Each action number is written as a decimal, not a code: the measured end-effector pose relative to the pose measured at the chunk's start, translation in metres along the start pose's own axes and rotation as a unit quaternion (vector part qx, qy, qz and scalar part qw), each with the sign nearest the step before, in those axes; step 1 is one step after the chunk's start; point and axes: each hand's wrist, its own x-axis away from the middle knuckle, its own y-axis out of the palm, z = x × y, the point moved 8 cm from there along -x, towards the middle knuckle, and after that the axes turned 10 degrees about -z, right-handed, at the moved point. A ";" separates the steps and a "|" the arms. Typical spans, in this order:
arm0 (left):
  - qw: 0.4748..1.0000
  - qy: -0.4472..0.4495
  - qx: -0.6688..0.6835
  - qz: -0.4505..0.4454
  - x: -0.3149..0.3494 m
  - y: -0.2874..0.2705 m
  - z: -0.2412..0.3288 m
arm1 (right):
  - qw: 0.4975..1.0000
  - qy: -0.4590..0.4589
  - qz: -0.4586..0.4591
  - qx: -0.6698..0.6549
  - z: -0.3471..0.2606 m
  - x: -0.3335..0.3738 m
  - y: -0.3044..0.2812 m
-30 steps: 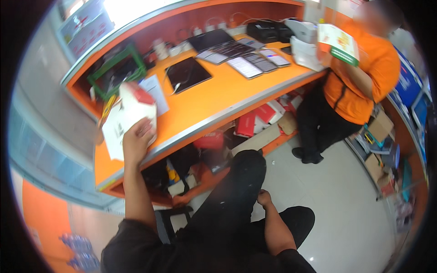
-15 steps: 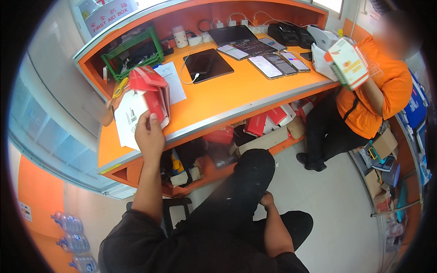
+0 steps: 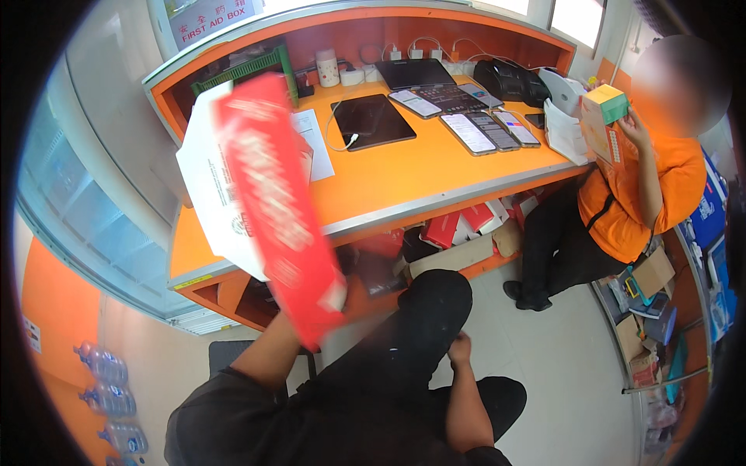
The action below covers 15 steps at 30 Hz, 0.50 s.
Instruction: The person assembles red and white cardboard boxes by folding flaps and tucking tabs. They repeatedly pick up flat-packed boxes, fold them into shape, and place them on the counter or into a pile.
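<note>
A red-and-white paper box (image 3: 276, 206), partly unfolded, is raised over the left end of the orange desk, with its long red side turned toward me and a white panel to the left. My left forearm (image 3: 268, 353) reaches up behind it. The box hides my left hand, which holds it up. My right hand (image 3: 460, 349) rests against my black-trousered leg, and its fingers are mostly hidden there. At the right, a person in an orange top (image 3: 664, 179) sits holding a small yellow, green and white carton (image 3: 604, 116).
On the orange desk (image 3: 365, 175) lie a black tablet (image 3: 374, 123), several phones (image 3: 468, 133), a paper sheet (image 3: 317, 147) and a white cup (image 3: 327, 68). A green crate (image 3: 241, 68) stands behind the box. Red cartons (image 3: 440, 231) fill the under-desk shelf. Water bottles (image 3: 109, 398) stand lower left.
My left hand has turned the box so its long red side faces me and comes nearer. The other person has turned the carton they hold. My right hand stays by my leg.
</note>
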 end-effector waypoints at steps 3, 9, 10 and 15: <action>0.981 0.067 0.169 -0.072 0.014 0.009 0.031 | 0.967 -0.124 0.102 -0.198 -0.087 0.021 -0.049; 0.766 0.118 0.349 -0.528 0.068 0.089 0.110 | 0.833 -0.340 -0.067 -0.431 -0.226 0.119 -0.084; 0.739 0.115 0.356 -0.560 0.076 0.093 0.120 | 0.872 -0.310 -0.067 -0.372 -0.228 0.130 -0.080; 0.748 0.137 0.382 -0.526 0.081 0.082 0.153 | 0.949 -0.225 -0.104 -0.196 -0.208 0.162 -0.025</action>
